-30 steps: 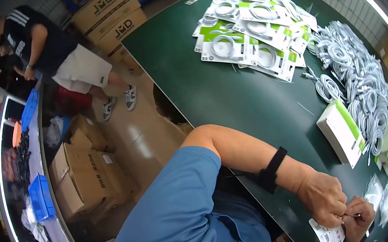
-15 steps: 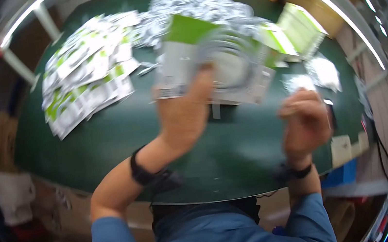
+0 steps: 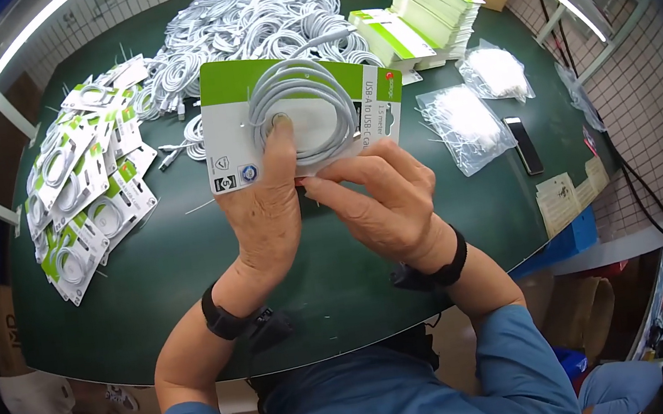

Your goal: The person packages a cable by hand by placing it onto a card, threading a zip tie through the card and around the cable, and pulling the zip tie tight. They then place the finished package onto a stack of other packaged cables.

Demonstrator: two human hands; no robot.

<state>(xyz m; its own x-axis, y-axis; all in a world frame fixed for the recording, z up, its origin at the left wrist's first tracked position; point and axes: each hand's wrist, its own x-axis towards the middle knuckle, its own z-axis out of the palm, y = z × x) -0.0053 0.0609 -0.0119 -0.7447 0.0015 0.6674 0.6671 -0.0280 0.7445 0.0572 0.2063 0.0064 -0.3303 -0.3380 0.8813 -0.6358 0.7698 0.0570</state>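
Observation:
A green and white packaging card (image 3: 227,141) is held up over the table with a coiled white cable (image 3: 300,85) lying on its face. My left hand (image 3: 265,207) grips the card from below, its thumb pressed down inside the coil and its other fingers hidden behind. My right hand (image 3: 385,200) is at the card's lower edge, with thumb and forefinger pinched together close to the left hand. Whatever sits between those fingertips is too small to make out.
Carded cables (image 3: 84,168) are heaped at the left, with a large pile of loose coiled cables (image 3: 241,30) behind. At the right are stacked blank cards (image 3: 435,9), plastic bags of white ties (image 3: 468,130), a phone (image 3: 523,144) and taped paper (image 3: 561,202).
My right hand has come left from the table's right side to the card's lower edge. The card with its coil has shifted left with my left hand, and the view has turned slightly.

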